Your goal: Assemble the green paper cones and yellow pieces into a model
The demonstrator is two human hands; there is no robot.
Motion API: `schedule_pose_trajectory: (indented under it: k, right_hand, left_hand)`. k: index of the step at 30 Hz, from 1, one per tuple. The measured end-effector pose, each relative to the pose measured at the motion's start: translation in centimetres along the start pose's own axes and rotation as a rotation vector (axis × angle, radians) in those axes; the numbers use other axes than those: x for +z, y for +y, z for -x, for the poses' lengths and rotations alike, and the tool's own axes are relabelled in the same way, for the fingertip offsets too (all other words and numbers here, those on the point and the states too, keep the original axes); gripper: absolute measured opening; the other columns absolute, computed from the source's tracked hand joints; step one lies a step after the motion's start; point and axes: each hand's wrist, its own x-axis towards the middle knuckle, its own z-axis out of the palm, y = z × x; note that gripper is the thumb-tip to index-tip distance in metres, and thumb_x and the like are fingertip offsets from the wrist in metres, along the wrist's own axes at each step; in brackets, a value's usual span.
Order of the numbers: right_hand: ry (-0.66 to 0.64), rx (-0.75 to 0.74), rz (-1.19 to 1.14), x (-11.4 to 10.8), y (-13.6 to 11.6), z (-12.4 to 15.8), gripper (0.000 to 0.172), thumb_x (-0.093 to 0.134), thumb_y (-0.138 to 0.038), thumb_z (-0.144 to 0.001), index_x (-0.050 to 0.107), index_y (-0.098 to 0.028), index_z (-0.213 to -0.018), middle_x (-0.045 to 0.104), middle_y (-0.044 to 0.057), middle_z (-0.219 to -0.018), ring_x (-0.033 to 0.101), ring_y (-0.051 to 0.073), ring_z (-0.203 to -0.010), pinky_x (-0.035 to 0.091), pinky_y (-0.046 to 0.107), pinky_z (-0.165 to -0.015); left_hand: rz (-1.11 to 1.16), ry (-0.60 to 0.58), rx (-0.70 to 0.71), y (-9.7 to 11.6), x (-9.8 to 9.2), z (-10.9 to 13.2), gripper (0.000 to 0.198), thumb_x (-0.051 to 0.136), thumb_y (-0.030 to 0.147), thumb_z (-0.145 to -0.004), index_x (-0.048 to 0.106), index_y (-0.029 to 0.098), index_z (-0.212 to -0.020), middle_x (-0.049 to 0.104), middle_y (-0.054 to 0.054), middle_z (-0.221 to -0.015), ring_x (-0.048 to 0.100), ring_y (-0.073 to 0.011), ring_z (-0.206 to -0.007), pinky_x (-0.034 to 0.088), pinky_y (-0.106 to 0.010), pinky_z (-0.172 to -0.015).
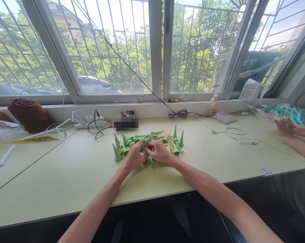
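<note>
Green plastic cones [176, 131] stand and lie in a cluster on the pale table [91, 182], with small yellowish pieces [170, 138] scattered among them. My left hand [135, 156] is closed around one green cone [146, 141], whose tip points up and away from me. From the right, my right hand [157, 151] meets it, its fingers pinched at the base of that same cone. Whatever small piece may be between the right fingertips is hidden. Just below my hands lie more green cones [150, 162], partly covered by them.
A small cardboard box [126, 124], a power strip [91, 122] and a brown bag [29, 114] line the back. To the right lie a coiled white cable [239, 135] and a bottle [213, 104]. Another person's hands [285, 127] work beside turquoise items [291, 113] at far right.
</note>
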Motion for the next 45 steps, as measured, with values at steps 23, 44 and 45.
schedule_pose_trajectory:
  k: [23,44,45]
  right_hand:
    - [0.000,-0.011,0.012,0.12,0.12,-0.02,0.026,0.055,-0.024,-0.085,0.055,-0.015,-0.061,0.053,-0.002,-0.057,0.042,0.009,-0.055,0.031,0.022,-0.054]
    - [0.010,-0.020,0.012,0.31,0.40,-0.02,0.026,0.055,-0.024,-0.085,0.052,-0.016,-0.061,0.049,-0.004,-0.056,0.039,0.009,-0.054,0.029,0.022,-0.054]
    - [0.011,-0.022,0.008,0.33,0.40,-0.02,0.026,0.055,-0.024,-0.085,0.052,-0.016,-0.061,0.049,-0.004,-0.056,0.039,0.008,-0.054,0.029,0.022,-0.054]
  left_hand:
    - [-0.014,0.000,0.002,-0.03,-0.03,-0.05,0.032,0.048,0.011,-0.070,0.056,0.019,-0.100,0.065,-0.001,-0.082,0.056,-0.0142,-0.068,0.045,-0.025,-0.066]
    - [-0.009,-0.010,-0.005,-0.22,0.09,0.00,0.027,0.048,0.009,-0.069,0.053,0.019,-0.095,0.062,0.001,-0.077,0.050,-0.0123,-0.064,0.042,-0.023,-0.064]
    - [-0.008,-0.010,-0.004,-0.26,0.11,0.01,0.028,0.048,0.009,-0.069,0.053,0.019,-0.095,0.062,0.001,-0.078,0.050,-0.0122,-0.063,0.042,-0.023,-0.063]
